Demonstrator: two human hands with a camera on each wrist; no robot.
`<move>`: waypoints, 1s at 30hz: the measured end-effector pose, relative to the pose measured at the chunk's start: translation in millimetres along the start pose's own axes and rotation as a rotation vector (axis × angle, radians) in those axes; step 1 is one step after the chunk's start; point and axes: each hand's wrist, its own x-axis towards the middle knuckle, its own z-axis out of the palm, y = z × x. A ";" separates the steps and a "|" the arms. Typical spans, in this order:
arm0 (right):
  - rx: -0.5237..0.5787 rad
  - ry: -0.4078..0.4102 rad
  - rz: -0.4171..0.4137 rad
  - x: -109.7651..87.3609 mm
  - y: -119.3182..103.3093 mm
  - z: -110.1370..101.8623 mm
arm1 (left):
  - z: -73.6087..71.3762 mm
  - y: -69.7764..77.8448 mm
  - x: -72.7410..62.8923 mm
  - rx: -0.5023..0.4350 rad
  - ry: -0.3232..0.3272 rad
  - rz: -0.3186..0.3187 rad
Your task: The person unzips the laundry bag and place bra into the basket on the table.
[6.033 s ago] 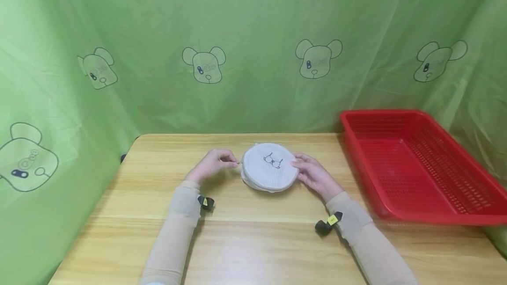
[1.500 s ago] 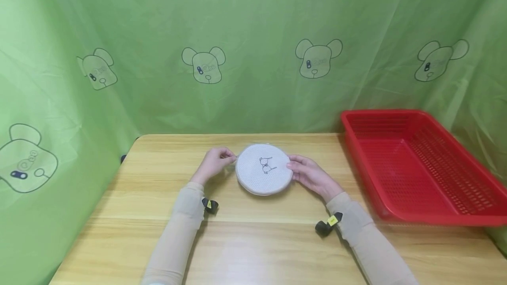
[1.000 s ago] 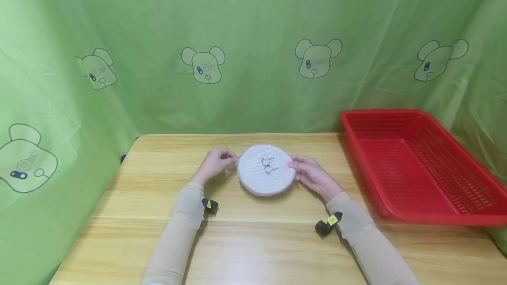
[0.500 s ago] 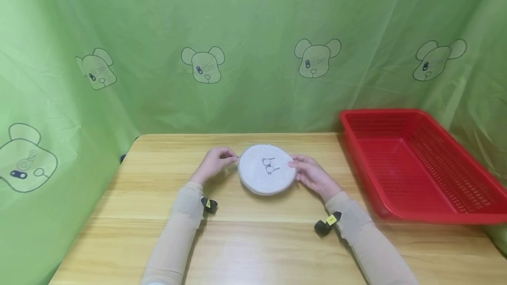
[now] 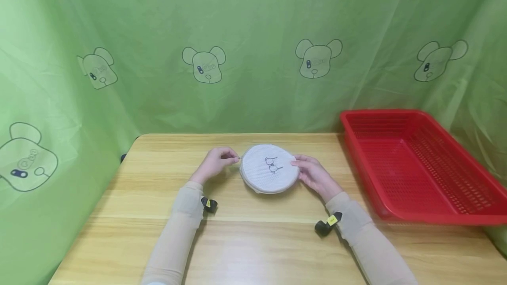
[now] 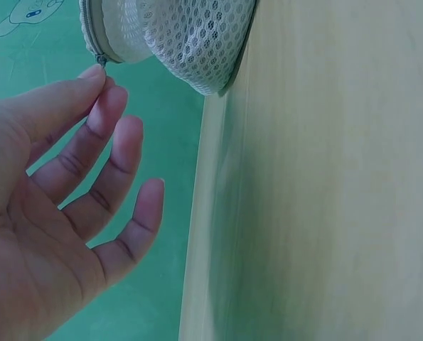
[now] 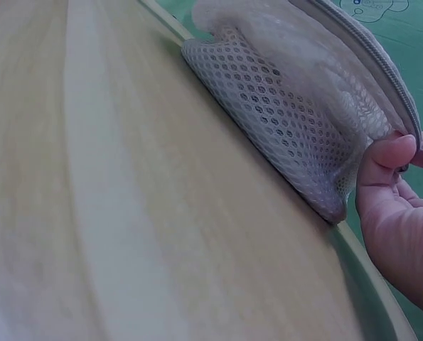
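A round white mesh laundry bag [image 5: 269, 170] with a bra drawing on its flat top stands near the middle of the table. A grey zipper runs round its top edge. My left hand [image 5: 215, 162] pinches the zipper pull [image 6: 102, 60] between thumb and index finger at the bag's left side; the other fingers are spread and loosely bent. On the opposite side my right hand [image 5: 314, 174] grips the top rim, thumb over the edge and fingers beneath. The soft mesh wall [image 7: 275, 106] sags below the lid in the right wrist view.
A red plastic basket [image 5: 366, 184] stands at the table's right side. Green curtain [image 5: 253, 96] with printed bear heads closes off the back and sides. The wooden table [image 5: 245, 241] extends in front of the bag.
Compared with six seconds ago, the bag has turned clockwise, its drawing now facing right. Over the last second and a half it shifted slightly right. The left hand keeps pinching at the left edge.
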 end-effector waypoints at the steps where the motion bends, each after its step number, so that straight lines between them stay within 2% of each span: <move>1: -0.002 0.001 -0.001 0.1 0.0 -0.3 | -0.1 0.4 -0.2 -0.002 -0.003 0.000; 13: 0.005 0.058 0.021 0.8 -0.4 0.5 | -1.2 0.7 -0.8 -0.007 -0.019 0.026; 30: -0.001 0.063 0.013 1.9 -0.7 0.4 | -5.2 -0.7 -2.5 0.004 -0.060 0.068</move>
